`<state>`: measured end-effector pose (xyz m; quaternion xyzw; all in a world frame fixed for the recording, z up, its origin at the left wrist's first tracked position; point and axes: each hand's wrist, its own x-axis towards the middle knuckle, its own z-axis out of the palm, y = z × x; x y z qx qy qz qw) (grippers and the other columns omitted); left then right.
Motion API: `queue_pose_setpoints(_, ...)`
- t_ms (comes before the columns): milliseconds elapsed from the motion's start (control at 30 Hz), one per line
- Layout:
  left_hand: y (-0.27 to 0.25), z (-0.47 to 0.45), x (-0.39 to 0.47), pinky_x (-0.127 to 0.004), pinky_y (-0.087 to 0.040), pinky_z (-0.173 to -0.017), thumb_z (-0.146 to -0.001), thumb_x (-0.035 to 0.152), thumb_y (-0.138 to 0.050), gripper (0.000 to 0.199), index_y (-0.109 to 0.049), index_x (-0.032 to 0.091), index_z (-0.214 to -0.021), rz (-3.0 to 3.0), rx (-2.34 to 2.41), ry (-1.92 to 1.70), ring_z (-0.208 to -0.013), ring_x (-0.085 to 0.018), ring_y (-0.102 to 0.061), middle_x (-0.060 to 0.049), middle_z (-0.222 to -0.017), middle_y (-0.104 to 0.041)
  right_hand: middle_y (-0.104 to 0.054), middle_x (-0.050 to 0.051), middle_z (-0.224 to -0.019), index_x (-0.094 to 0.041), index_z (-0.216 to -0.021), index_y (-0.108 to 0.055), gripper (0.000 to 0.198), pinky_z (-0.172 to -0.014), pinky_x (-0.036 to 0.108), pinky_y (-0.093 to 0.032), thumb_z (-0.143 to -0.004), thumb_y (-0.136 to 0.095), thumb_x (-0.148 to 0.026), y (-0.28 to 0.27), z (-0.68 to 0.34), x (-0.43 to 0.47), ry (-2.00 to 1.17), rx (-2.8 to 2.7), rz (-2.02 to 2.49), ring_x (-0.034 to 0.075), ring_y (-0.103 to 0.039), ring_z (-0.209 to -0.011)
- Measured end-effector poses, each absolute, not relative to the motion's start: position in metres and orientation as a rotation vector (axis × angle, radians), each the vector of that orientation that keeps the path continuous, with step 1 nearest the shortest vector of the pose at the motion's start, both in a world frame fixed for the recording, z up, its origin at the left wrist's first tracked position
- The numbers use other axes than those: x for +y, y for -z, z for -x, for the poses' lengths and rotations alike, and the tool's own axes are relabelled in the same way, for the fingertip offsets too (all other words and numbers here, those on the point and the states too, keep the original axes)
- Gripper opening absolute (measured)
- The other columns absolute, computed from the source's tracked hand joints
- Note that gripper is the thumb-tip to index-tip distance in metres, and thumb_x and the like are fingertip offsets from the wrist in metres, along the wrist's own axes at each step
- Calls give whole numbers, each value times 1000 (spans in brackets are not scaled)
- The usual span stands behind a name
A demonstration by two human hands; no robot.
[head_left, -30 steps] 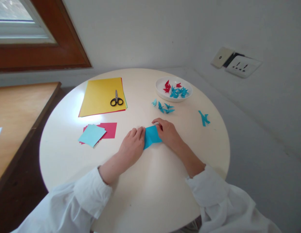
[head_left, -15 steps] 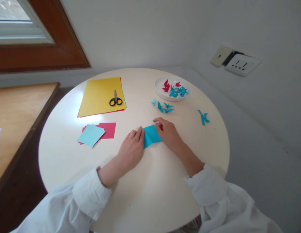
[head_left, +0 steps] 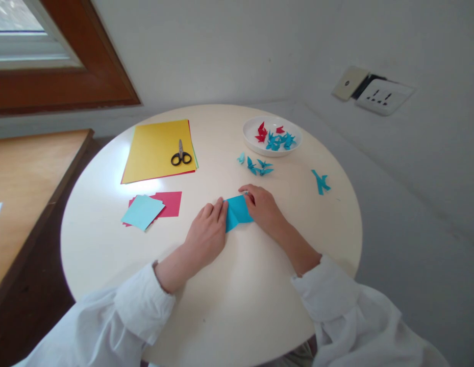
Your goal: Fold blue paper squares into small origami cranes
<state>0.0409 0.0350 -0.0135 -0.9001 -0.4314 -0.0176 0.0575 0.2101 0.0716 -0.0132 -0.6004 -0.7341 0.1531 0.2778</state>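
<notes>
A bright blue sheet of origami paper lies on the table between my hands, with crease lines across it and a notch in its near edge. My left hand is closed at its left edge, fingers together and holding it down. At the opposite edge, my right hand pinches the paper between thumb and curled fingers. My fingers hide both side edges of the sheet. Just beyond it stand several small folded blue paper cranes, along with a paler one.
A white dish with red and blue paper cranes stands at the back right. Blue paper strips lie right. On the left are black-handled scissors on yellow sheets, and a stack of light blue squares over red ones.
The whole view has shifted very slightly. Both hands keep their places on the blue paper, and nothing on the table has visibly moved.
</notes>
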Motion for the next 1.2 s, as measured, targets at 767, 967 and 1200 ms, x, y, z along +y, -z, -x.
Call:
queue_pose_setpoints(767, 10, -43, 32, -38, -41, -84, -82, 10, -38, 48, -42, 0, -129, 2663, -1317, 52, -101, -28, -53, -25, -134, -44, -60, 6, -81, -17, -110, -55, 35, -70, 29, -41, -79, -40, -14, 10, -212, 63, -475, -1899, 1645, 16, -52, -68)
queue_pose_setpoints(967, 8, -43, 33, -39, -41, -83, -82, 8, -36, 46, -45, -2, -125, 2665, -1240, 54, -105, -29, -52, -27, -130, -46, -53, 1, -68, -18, -112, -54, 34, -60, 25, -39, -79, -45, -18, 11, -214, 61, -470, -1861, 1692, 15, -48, -61)
queue_pose_setpoints(1200, 8, -42, 31, -41, -37, -86, -78, 3, -35, 46, -50, 1, -122, 2740, -1166, 113, -120, -31, -43, -23, -128, -50, -57, 3, -73, -18, -111, -55, 33, -66, 28, -40, -80, -43, -15, 12, -214, 62, -442, -1920, 1678, 15, -48, -63)
